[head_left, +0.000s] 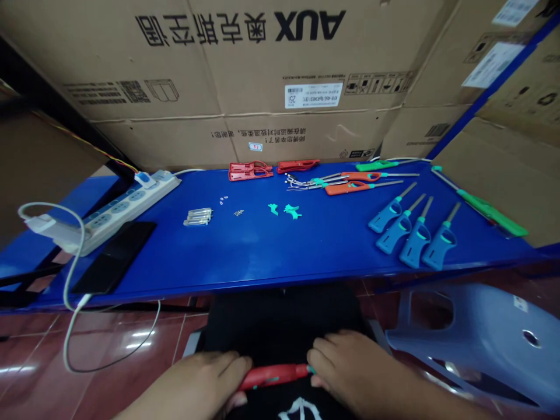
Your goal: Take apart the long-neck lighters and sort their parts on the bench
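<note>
A: We're watching a red lighter [275,377] lying nearly level above the person's lap, in front of the blue table [227,251], stretching between both hands.

B: And how is the left hand [225,373] doing?

A: It's gripping one end of the red body, fingers curling firmly around it.

B: The right hand [335,363]?

A: That one's gripping the other end, where a bit of teal is peeking out beside the fingers. The fingers are hiding the rest, so I'm not seeing what's underneath.

B: What's waiting up on the table?

A: Near the middle, small teal pieces [292,211] are lying in two clusters. To their left, clear tubes [199,217] are sitting side by side, with tiny white bits [221,200] just beyond.

B: And along the back?

A: Red casings [250,172] are lying close to the cardboard [262,131], and two orange lighters [345,188] are pointing their metal rods rightward.

B: I'm spotting blue ones too!

A: Yes, four blue lighters [416,244] are fanning out on the right, and a green lighter [494,213] is lying beyond them, by the table's right end.

B: Far left?

A: A black phone [114,256] is resting beside a white power strip [125,205].
</note>
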The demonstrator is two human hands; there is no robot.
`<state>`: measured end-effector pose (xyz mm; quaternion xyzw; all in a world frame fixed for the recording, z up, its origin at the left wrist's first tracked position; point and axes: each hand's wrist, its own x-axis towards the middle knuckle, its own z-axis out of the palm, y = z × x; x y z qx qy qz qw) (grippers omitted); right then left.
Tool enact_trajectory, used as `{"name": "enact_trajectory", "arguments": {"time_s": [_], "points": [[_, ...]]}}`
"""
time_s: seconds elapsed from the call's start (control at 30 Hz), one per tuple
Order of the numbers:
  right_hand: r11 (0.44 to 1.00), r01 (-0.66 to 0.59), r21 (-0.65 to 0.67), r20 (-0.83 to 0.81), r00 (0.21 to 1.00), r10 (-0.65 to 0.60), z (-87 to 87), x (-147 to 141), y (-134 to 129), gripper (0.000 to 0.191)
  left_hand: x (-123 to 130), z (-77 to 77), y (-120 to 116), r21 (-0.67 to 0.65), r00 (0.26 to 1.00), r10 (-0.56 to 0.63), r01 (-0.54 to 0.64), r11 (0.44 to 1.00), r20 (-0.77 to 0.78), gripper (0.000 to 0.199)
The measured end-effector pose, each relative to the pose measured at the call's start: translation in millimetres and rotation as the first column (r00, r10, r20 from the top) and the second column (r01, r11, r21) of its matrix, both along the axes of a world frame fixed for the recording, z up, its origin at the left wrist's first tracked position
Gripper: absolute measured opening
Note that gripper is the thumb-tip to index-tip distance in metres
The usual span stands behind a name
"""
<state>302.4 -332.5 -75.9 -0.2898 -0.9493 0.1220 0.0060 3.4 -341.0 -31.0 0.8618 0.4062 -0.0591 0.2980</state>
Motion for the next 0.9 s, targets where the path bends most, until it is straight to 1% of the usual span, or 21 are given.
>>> {"name": "enact_trajectory", "arguments": {"time_s": [0.03,0.07,0.13,0.17,0.2,0.23,0.27,0.33,0.4,0.47,0.53,0.57,0.63,0.7,0.73,0.83,0.9], "points": [[0.999,-0.028,0.031,-0.018,0.999,0.028,8.7,1.1,9.7,0.017,0.9,3.5,7.2,0.087,0.999,-0.003,0.0,0.996,0.035,0.026],[0.997,-0.03,0.068,-0.036,0.999,0.032,18.1,2.3,22.3,0.016,2.3,6.0,17.4,0.194,0.997,-0.005,-0.01,0.981,0.079,0.029],[0.983,0.028,0.183,-0.07,0.997,-0.016,36.2,5.5,54.9,0.015,7.0,7.8,45.6,0.379,0.987,0.03,-0.089,0.921,0.158,0.032],[0.967,0.057,0.249,-0.1,0.994,-0.033,43.1,7.8,73.5,0.019,10.2,7.2,62.5,0.435,0.98,0.052,-0.132,0.891,0.189,0.032],[0.945,0.127,0.303,-0.134,0.987,-0.089,47.8,10.5,92.4,0.023,13.9,5.6,80.1,0.456,0.972,0.079,-0.174,0.873,0.221,0.033],[0.929,0.164,0.331,-0.154,0.981,-0.118,49.8,13.4,110.6,0.026,17.8,3.0,97.3,0.456,0.962,0.089,-0.202,0.867,0.257,0.036],[0.915,0.193,0.353,-0.167,0.976,-0.141,49.1,16.3,127.2,0.028,21.8,-0.5,113.3,0.435,0.956,0.087,-0.207,0.876,0.28,0.039],[0.91,0.216,0.354,-0.159,0.973,-0.169,41.5,21.2,153.1,0.03,28.7,-9.6,138.3,0.421,0.933,0.111,-0.258,0.87,0.341,0.033],[0.914,0.225,0.336,-0.128,0.973,-0.192,30.8,24.2,167.4,0.03,32.4,-19.3,152.1,0.386,0.912,0.147,-0.303,0.871,0.384,0.03],[0.913,0.226,0.339,-0.117,0.973,-0.197,23.5,24.5,171.9,0.03,32.2,-27.1,156.3,0.345,0.898,0.162,-0.316,0.884,0.408,0.033],[0.91,0.179,0.373,-0.127,0.982,-0.141,23.3,21.7,170.6,0.031,29.5,-31.3,155.2,0.311,0.893,0.152,-0.301,0.902,0.425,0.04],[0.912,0.122,0.392,-0.121,0.989,-0.08,25.6,18.9,169.1,0.032,27.9,-32.2,154.0,0.298,0.89,0.142,-0.29,0.909,0.432,0.045],[0.911,-0.043,0.411,-0.056,0.996,0.072,32.8,10.9,166.8,0.029,25.7,-32.1,152.0,0.289,0.889,0.118,-0.266,0.92,0.442,0.049],[0.904,-0.192,0.382,0.06,0.981,0.184,40.7,0.4,166.3,0.024,25.7,-30.6,150.7,0.281,0.887,0.103,-0.25,0.926,0.45,0.046],[0.904,-0.238,0.354,0.117,0.971,0.21,44.2,-5.2,167.0,0.022,26.4,-29.7,150.2,0.275,0.885,0.102,-0.248,0.929,0.454,0.043],[0.918,-0.296,0.264,0.254,0.94,0.23,53.1,-20.4,172.0,0.016,29.4,-26.7,149.1,0.25,0.876,0.111,-0.252,0.935,0.469,0.039],[0.915,-0.34,0.216,0.319,0.911,0.263,58.2,-28.8,176.3,0.016,30.7,-25.0,148.7,0.248,0.875,0.111,-0.252,0.935,0.471,0.038]]}}
